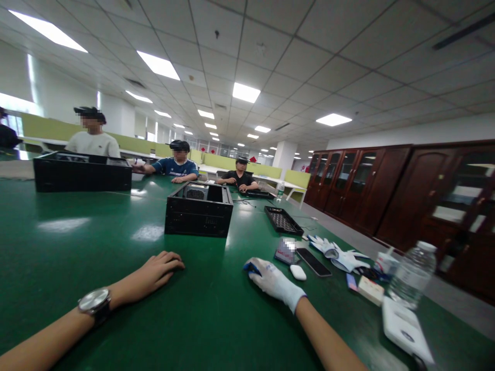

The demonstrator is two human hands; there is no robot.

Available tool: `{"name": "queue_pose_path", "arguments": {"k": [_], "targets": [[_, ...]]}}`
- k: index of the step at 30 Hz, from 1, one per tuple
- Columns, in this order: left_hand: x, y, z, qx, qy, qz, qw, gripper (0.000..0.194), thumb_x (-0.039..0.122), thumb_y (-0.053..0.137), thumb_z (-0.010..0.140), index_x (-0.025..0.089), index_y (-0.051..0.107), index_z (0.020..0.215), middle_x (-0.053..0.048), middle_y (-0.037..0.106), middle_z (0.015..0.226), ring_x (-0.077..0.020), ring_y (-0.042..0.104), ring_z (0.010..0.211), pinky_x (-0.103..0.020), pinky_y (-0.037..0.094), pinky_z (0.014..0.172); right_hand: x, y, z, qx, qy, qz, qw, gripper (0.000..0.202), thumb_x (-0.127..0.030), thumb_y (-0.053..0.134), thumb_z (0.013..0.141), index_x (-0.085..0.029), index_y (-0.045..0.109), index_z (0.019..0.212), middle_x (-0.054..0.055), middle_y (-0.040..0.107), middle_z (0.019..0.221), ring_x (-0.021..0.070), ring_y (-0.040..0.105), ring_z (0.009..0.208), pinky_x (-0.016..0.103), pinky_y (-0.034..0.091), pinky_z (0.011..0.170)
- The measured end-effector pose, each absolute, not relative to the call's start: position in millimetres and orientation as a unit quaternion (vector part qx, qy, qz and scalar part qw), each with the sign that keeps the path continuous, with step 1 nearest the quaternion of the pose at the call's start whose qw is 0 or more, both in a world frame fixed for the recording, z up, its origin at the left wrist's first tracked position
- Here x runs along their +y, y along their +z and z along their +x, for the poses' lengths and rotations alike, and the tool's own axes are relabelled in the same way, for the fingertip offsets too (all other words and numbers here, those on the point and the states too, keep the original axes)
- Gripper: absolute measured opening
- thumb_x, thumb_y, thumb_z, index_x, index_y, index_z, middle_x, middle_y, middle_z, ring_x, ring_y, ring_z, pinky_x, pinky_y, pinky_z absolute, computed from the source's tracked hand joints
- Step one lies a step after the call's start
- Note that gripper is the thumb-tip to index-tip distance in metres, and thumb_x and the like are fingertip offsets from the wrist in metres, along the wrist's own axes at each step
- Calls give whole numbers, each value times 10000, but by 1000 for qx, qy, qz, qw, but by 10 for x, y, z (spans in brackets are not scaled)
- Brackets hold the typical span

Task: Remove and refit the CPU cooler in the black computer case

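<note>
My left hand (160,270) is bare and lies on the green table, its fingers stretched out towards the right, with nothing in it. On that wrist sits a watch (94,301) with a dark strap. My right hand (270,278) wears a white work glove with blue on the finger side. It rests on the table with the fingers curled in, and I see nothing between them. Just right of it lie a small white case (298,272) and a dark phone (314,262). Beyond both hands stands a black computer case (197,214) with its top side uncovered.
The green table (185,330) also carries another black computer case (83,172), a black panel (284,220), spare gloves (344,256), a water bottle (413,275), a small box (370,290) and a white device (406,330). Several people sit along the far side.
</note>
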State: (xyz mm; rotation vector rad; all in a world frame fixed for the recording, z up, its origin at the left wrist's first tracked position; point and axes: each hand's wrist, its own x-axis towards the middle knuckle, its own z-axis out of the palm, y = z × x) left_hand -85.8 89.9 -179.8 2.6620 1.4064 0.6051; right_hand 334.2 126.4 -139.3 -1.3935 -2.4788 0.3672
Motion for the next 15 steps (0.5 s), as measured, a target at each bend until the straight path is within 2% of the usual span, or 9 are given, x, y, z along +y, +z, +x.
{"name": "queue_pose_path", "arguments": {"k": [4, 15], "targets": [[902, -1809, -870, 455, 201, 867, 30, 434, 170, 472, 1011, 368, 639, 1359, -51, 601, 1441, -287, 588, 1308, -474, 495, 1108, 1250, -1388, 3333, -857, 128, -481, 133, 455, -319, 547, 971, -180, 619, 1398, 145, 641, 1440, 294, 584, 1360, 398, 405, 1187], [882, -1771, -852, 460, 180, 869, 40, 441, 191, 432, 1024, 357, 622, 1385, -72, 579, 1468, -313, 562, 1343, -536, 469, 1130, 1196, -1360, 3296, -876, 127, -447, 127, 428, -327, 561, 971, -176, 646, 1362, 135, 674, 1361, 287, 628, 1281, 383, 447, 1139]]}}
